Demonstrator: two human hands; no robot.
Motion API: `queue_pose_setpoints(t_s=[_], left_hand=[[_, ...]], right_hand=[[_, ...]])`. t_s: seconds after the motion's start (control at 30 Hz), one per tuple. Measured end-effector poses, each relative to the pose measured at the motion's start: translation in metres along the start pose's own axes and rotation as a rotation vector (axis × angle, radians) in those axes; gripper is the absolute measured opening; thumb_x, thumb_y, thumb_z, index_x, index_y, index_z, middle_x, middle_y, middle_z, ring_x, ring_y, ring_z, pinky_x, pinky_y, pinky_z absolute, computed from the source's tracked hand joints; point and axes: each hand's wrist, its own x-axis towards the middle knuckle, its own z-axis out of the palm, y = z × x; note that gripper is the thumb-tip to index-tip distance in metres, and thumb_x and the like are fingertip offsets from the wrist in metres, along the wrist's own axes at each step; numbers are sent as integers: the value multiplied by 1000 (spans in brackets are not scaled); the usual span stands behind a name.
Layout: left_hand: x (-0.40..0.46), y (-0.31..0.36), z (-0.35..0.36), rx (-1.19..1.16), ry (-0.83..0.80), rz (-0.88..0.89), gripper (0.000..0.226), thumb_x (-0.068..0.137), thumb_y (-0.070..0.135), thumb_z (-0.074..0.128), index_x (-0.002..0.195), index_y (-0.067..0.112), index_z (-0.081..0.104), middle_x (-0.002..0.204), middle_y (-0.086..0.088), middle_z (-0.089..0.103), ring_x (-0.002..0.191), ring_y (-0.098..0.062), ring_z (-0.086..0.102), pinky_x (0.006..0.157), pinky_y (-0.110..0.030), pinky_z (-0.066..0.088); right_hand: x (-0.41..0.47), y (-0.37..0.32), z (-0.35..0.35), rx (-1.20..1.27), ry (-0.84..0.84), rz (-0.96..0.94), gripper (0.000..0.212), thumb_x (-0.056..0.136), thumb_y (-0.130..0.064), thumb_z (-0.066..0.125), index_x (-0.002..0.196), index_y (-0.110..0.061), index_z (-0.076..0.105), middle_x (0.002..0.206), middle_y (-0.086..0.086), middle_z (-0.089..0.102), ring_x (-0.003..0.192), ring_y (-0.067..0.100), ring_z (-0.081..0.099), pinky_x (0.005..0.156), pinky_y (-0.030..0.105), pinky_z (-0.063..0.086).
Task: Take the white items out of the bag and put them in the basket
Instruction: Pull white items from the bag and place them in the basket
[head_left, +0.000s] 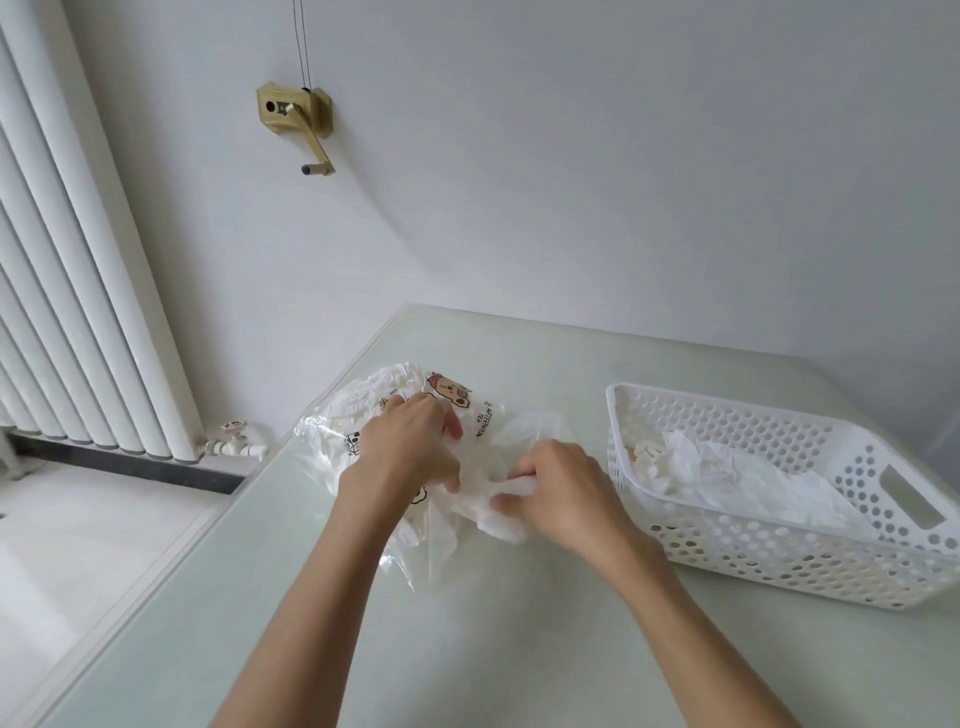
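Gripping bag (363, 415) — both hands

Pale green table (322, 613) with printed bag (363, 415) beside white basket (779, 551)

Bag (415, 415) contents perhaps white, mostly behind both hands.
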Motion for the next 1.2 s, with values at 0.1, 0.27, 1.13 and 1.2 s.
queue_pose_setpoints(t_s=[0.1, 0.27, 1.13, 1.2], left_hand=[[0, -1, -1, -27, 8, -17, 50, 69, 25, 82, 113, 31, 59, 118, 12, 55, 118, -16, 40, 77, -27, 35], [1, -1, -3, -3, 8, -3, 48, 72, 30, 79, 116, 31, 58, 122, 11, 54, 121, -15, 38, 81, -27, 36], [-16, 11, -29, -279, -349, 321, 95, 69, 36, 84, 143, 47, 25, 133, 28, 30, 124, 2, 36, 105, -23, 32], [-24, 27, -34, -354, -348, 398, 96, 69, 40, 82, 143, 51, 21, 131, 32, 27, 122, 6, 31, 103, -19, 28]], right_hand=[[2, 6, -15, 18, 62, -38, 26, 77, -35, 74, 77, -10, 67, 77, 6, 61, 78, 27, 56, 64, 32, 43], [-1, 8, -26, 0, 20, -87, 12, 76, -31, 74, 79, -20, 69, 75, -6, 61, 79, 20, 59, 62, 28, 42], [-6, 48, -83, 614, 89, -183, 1, 89, -17, 64, 89, -17, 63, 86, 6, 68, 73, 11, 63, 64, 22, 46], [-11, 51, -88, 641, 68, -217, 1, 89, -12, 64, 88, -13, 64, 81, -1, 66, 71, 6, 62, 60, 15, 45]])
